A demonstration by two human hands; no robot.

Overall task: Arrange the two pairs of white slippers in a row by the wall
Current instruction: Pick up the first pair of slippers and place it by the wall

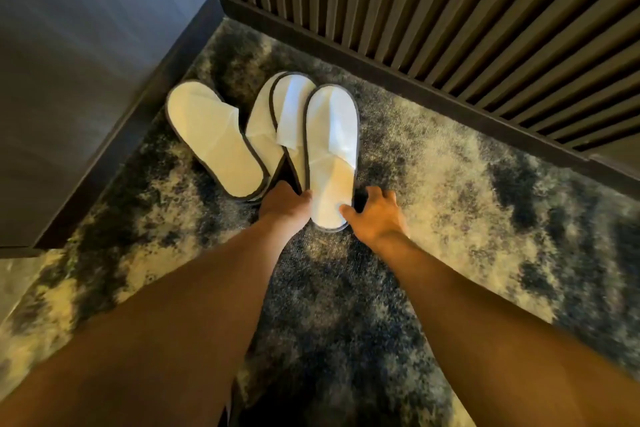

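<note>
— Lying on the carpet [433,156], are they?

— Yes, four white slippers in the corner. The right slipper [331,156] overlaps the two middle slippers [277,121]; the left slipper [211,135] sits beside them, near the grey wall [86,45].

— And your hands?

— My right hand [375,215] is spread, thumb on that slipper's heel. My left hand [285,203] curls against its other edge, between the heels.

— Behind?

— A slatted panel [450,10].

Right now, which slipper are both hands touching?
The rightmost slipper, lying flat nearest the slatted wall. Left hand and right hand flank its heel.
</note>
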